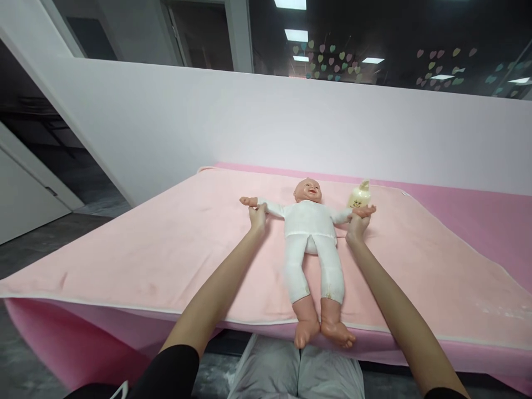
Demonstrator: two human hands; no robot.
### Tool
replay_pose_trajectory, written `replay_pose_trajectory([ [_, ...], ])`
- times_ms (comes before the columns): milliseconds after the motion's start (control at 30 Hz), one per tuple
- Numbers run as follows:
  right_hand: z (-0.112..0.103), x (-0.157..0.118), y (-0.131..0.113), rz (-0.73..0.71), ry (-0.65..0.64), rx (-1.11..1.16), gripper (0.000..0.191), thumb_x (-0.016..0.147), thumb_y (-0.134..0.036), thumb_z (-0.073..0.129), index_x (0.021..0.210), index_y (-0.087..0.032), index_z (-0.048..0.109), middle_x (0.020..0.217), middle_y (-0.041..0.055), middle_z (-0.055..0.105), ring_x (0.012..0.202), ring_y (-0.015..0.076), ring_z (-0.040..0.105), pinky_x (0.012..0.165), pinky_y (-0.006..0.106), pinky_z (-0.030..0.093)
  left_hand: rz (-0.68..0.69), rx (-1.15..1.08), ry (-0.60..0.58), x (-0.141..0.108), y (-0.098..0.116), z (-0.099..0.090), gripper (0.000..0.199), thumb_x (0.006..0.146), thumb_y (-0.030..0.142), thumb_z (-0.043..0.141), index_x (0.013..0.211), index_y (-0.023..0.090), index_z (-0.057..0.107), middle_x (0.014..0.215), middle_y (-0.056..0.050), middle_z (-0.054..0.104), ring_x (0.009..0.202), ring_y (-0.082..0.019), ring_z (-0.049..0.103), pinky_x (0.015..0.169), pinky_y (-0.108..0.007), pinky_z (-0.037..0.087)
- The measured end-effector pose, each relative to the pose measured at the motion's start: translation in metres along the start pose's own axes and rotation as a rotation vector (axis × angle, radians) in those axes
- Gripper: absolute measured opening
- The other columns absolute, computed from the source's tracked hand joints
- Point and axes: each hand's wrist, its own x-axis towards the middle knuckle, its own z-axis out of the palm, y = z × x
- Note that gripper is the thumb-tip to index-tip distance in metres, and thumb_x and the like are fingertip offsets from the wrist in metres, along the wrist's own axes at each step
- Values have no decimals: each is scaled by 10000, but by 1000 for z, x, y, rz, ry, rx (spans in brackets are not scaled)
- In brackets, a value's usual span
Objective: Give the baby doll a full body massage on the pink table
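Observation:
A baby doll (311,219) with a white cloth body lies on its back on a pink blanket (166,238), its feet toward me at the near edge. Both of its arms are stretched out sideways. My left hand (258,217) is closed around the doll's arm on the left, near the wrist. On the other side, my right hand (357,226) grips the doll's other arm close to its hand. Just behind that arm sits a pale yellow bottle-like object (359,195) with a pointed top and a small drawn face.
Pink cloth (469,221) covers the table under the blanket and hangs over the front. A white wall (291,122) rises behind it, with dark glass (386,33) bearing heart stickers above. A white door (29,183) stands at the left.

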Motion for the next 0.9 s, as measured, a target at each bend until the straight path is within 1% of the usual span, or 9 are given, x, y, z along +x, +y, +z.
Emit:
replay_pose_trajectory([
  [133, -21, 17, 12, 218, 169, 140, 619, 649, -169, 394, 1254, -246, 286, 1334, 86, 374, 1151, 159, 473, 764, 264, 507, -106, -84, 139, 6, 9, -14, 391, 675, 75, 519, 1028, 219, 431, 782, 28, 527, 734, -98, 577, 701, -229, 488],
  [300, -47, 39, 18, 472, 170, 58, 228, 624, -144, 394, 845, -188, 427, 929, 48, 532, 845, 148, 563, 641, 262, 514, -60, 77, 307, 14, 10, -40, 553, 702, 126, 535, 1222, 217, 369, 935, -14, 550, 933, -136, 580, 866, -287, 458],
  [367, -56, 44, 18, 439, 182, -52, 184, 618, -151, 409, 798, -192, 412, 849, 37, 516, 826, 173, 554, 668, 311, 513, 21, 204, 346, 15, 9, -49, 531, 705, 117, 520, 1217, 204, 407, 1047, -53, 551, 1026, -168, 555, 931, -326, 425],
  [500, -66, 46, 9, 131, 355, -296, 345, 634, -130, 385, 973, -192, 399, 1057, 88, 480, 1030, 203, 504, 900, 407, 435, 380, 450, 348, 8, 17, -52, 465, 703, 74, 465, 1154, 187, 490, 1167, -87, 528, 1144, -197, 479, 1017, -351, 350],
  [600, -61, 38, -7, -243, 385, -349, 362, 666, -122, 356, 1018, -180, 417, 1114, 104, 465, 1073, 188, 479, 946, 388, 399, 653, 550, 191, -13, 27, -38, 409, 745, 94, 427, 1138, 171, 507, 1165, -89, 541, 1145, -199, 470, 1024, -356, 341],
  [667, -54, 26, -15, -460, 251, -410, 316, 711, -137, 340, 1003, -175, 455, 1059, 104, 499, 1024, 195, 498, 910, 383, 418, 788, 603, 9, -32, 29, -23, 365, 783, 122, 411, 1127, 172, 521, 1152, -91, 554, 1127, -205, 480, 1003, -372, 360],
  [800, -33, -7, -16, -728, -378, -650, 259, 768, -163, 364, 950, -172, 548, 1013, 128, 563, 1014, 238, 507, 919, 396, 392, 1013, 731, -675, -66, 19, 0, 236, 837, 206, 428, 991, 195, 606, 1010, -81, 620, 1004, -194, 552, 923, -351, 425],
  [833, -29, -14, -13, -758, -559, -699, 254, 769, -160, 374, 936, -171, 565, 1013, 130, 577, 1013, 245, 509, 922, 397, 387, 1033, 754, -799, -71, 16, 3, 230, 851, 219, 417, 953, 197, 621, 965, -78, 630, 953, -185, 570, 884, -336, 446],
  [900, -22, -24, -6, -737, -773, -746, 273, 770, -147, 363, 936, -164, 579, 1006, 129, 598, 987, 245, 520, 902, 391, 396, 1034, 779, -869, -74, 10, 3, 267, 873, 213, 372, 916, 196, 635, 915, -76, 636, 881, -167, 588, 817, -309, 469],
])
